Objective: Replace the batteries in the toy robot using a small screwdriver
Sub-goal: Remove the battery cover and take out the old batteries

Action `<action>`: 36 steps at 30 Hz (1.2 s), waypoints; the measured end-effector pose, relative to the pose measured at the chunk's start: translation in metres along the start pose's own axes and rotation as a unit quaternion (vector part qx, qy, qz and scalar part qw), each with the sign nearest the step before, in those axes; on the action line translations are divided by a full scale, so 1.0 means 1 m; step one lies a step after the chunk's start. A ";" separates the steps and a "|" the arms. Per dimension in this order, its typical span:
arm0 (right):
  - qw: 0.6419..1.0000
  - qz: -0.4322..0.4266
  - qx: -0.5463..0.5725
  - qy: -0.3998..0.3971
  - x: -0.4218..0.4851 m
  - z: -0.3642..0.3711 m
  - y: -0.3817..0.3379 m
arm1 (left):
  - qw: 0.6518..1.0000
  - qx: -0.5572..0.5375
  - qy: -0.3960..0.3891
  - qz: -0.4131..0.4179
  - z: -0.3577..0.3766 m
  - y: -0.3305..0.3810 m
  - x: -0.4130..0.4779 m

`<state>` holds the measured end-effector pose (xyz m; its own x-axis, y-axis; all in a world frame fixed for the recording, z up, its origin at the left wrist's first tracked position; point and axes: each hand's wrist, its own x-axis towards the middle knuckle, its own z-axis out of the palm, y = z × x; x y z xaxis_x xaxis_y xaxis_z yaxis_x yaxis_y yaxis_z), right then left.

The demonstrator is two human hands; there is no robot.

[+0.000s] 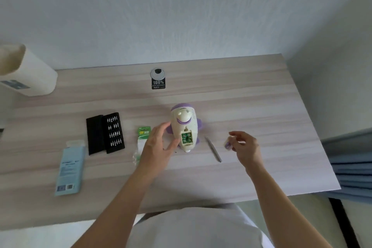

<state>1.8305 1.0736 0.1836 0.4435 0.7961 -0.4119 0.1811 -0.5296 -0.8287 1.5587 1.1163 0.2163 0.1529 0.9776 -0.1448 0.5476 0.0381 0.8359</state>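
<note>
While the toy robot [184,127] is steadied on its back at mid-table by the left hand [161,143], whose fingers are loosely spread against its flank and clasp nothing, the open battery compartment [186,138] is shown filled with green-ended cells. A small white-and-purple piece, probably the compartment cover [228,144], is pinched in the half-curled right hand [244,145], held off to the right and clear of the toy. Refitting is judged to be the step in hand: the cover should be aligned squarely over the opening and seated flush before the screw is driven, the body being held firm so it cannot roll. The slim screwdriver [213,149] lies on the table [261,106] between toy and right hand, within easy reach and crossing no path. To the left are seen the green battery pack [144,131], partly hidden by the left hand, the black bit case [105,133] and a pale blue packet [70,169]; none obstructs the work
</note>
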 end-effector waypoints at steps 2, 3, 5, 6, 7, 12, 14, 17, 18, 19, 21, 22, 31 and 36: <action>0.998 0.002 -0.042 -0.039 0.020 -0.010 0.002 | 0.999 -0.016 0.022 -0.037 0.009 0.004 -0.008; 0.996 0.000 -0.063 -0.056 0.031 -0.013 0.003 | 0.998 -0.026 0.031 -0.055 0.013 0.006 -0.011; 0.992 -0.007 -0.100 -0.082 0.047 -0.017 0.003 | 0.995 -0.038 0.049 -0.078 0.020 0.011 -0.016; 0.989 -0.010 -0.113 -0.096 0.054 -0.018 0.003 | 0.994 -0.042 0.056 -0.085 0.023 0.013 -0.018; 0.986 -0.013 -0.127 -0.110 0.059 -0.019 0.003 | 0.993 -0.044 0.061 -0.091 0.026 0.015 -0.020; 0.973 -0.023 -0.182 -0.143 0.069 -0.019 0.008 | 0.990 -0.032 0.080 -0.107 0.038 0.021 -0.026; 0.970 -0.021 -0.198 -0.140 0.071 -0.018 0.012 | 0.990 -0.018 0.086 -0.115 0.042 0.022 -0.027; 0.971 -0.027 -0.202 -0.128 0.071 -0.018 0.019 | 0.989 0.001 0.096 -0.112 0.047 0.024 -0.029; 0.970 -0.032 -0.205 -0.127 0.072 -0.018 0.021 | 0.988 0.009 0.103 -0.111 0.050 0.025 -0.028; 0.969 -0.035 -0.208 -0.127 0.072 -0.017 0.023 | 0.988 0.013 0.109 -0.111 0.052 0.027 -0.028; 0.969 -0.042 -0.207 -0.126 0.071 -0.017 0.025 | 0.986 0.016 0.121 -0.114 0.056 0.032 -0.025; 0.970 -0.047 -0.207 -0.119 0.070 -0.017 0.026 | 0.985 0.017 0.125 -0.116 0.058 0.036 -0.022; 0.975 -0.098 -0.178 -0.091 0.040 -0.010 0.010 | 0.963 0.081 0.189 -0.172 0.079 0.046 0.005; 0.975 -0.126 -0.141 -0.119 0.018 -0.002 -0.006 | 0.954 0.102 0.205 -0.191 0.080 0.045 0.013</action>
<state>1.8393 1.0908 0.1815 0.1438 0.9387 -0.3134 0.5065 -0.3419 -0.7915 1.6508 1.1147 0.2098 -0.4021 0.9007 -0.1643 0.6540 0.4082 0.6369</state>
